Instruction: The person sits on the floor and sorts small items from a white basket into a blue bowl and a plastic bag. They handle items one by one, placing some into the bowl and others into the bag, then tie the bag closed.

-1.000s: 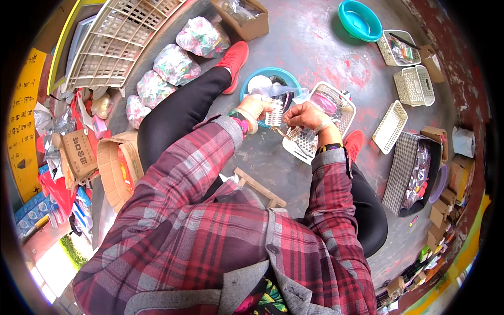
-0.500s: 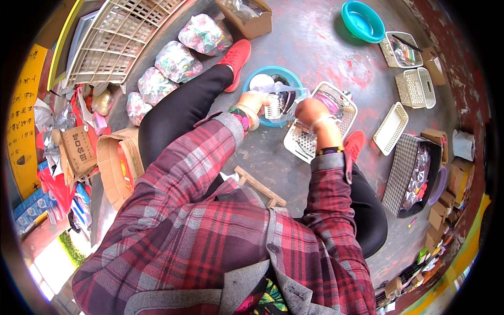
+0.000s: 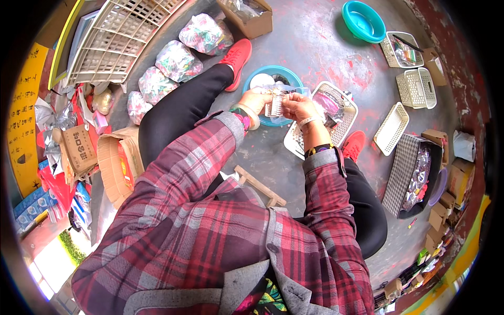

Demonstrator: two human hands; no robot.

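Over a blue basin [image 3: 292, 75] my two hands meet at a pale, comb-toothed piece [image 3: 273, 108]; its exact kind is too small to tell. My left hand [image 3: 254, 100] is closed on its left side. From the other side, the bent fingers of my right hand [image 3: 300, 107] pinch its edge. Clear plastic [image 3: 294, 89] shows just beyond the fingers. Inside the basin are a white round thing [image 3: 261, 81] and something dark, partly hidden by my hands. Right of the basin, a white perforated basket [image 3: 350, 114] holds pink and dark items in clear wrapping.
Stuffed clear bags [image 3: 178, 60] sit beyond my left leg, near an open cardboard box [image 3: 257, 25]. Teal basins [image 3: 362, 22] and several white baskets [image 3: 391, 128] stand to the right, with a grey woven box [image 3: 401, 173]. A wooden stool part [image 3: 257, 185] lies between my legs.
My right hand has moved left from beside the white basket to the toothed piece. The dark item beside that piece no longer shows. My left hand has stayed nearly in place.
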